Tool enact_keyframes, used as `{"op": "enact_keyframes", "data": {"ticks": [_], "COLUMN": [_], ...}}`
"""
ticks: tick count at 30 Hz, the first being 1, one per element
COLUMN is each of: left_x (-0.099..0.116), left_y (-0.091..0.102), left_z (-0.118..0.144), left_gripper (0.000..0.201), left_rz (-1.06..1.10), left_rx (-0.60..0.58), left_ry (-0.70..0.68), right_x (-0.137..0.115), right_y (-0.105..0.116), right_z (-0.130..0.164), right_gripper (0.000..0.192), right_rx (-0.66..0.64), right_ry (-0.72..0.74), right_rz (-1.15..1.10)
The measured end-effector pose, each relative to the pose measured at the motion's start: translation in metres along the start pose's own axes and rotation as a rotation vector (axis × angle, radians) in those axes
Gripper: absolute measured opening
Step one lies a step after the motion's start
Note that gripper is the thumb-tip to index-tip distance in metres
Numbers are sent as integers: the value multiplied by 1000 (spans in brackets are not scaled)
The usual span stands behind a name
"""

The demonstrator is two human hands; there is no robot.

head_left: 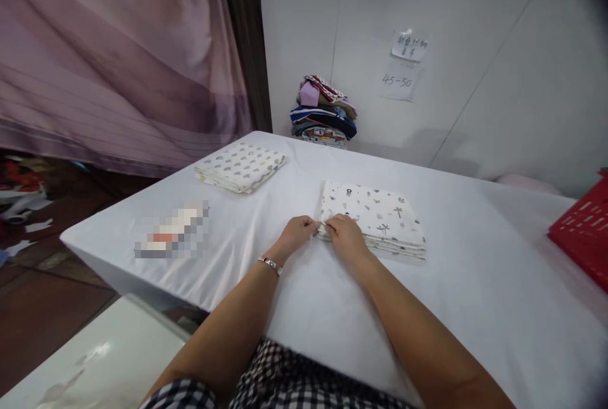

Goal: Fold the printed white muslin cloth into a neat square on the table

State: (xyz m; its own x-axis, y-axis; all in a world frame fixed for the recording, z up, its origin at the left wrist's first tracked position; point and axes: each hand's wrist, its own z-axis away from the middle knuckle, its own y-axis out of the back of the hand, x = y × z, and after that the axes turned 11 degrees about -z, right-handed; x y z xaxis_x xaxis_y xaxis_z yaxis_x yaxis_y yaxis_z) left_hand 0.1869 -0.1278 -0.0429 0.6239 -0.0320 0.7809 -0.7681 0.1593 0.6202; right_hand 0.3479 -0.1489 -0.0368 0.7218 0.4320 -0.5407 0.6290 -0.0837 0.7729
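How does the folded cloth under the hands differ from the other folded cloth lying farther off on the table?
The near folded cloth has sparse dark prints; the far folded cloth has denser grey and yellowish ones. The near one is pinched at its corner by the left hand and right hand; the far one lies untouched. The near one looks like a thicker stack. Both are pale, folded flat, on the white table.

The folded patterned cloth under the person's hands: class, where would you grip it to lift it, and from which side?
Probably the near left corner of the folded patterned cloth, from the person's side. There the left hand and right hand already pinch its stacked layer edges, which face the table's near edge.
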Motion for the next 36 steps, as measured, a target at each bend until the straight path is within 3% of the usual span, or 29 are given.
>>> {"op": "enact_keyframes", "data": {"ticks": [9,16,26,36], "left_x": [2,4,4,2], "left_y": [-1,-3,-3,-2], "left_z": [0,0,0,0], "left_gripper": [22,20,16,14], "left_rz": [49,81,163,202], "left_rx": [53,48,41,-3], "left_ry": [18,14,-33,-16], "right_x": [4,3,2,-1], "right_y": [-7,-8,-14,-11], "right_z": [3,4,1,1], "right_gripper": [19,14,12,12], "right_rx": [110,70,112,143], "right_ry": [48,89,-3,-81], "right_rz": [-61,15,16,-134]}}
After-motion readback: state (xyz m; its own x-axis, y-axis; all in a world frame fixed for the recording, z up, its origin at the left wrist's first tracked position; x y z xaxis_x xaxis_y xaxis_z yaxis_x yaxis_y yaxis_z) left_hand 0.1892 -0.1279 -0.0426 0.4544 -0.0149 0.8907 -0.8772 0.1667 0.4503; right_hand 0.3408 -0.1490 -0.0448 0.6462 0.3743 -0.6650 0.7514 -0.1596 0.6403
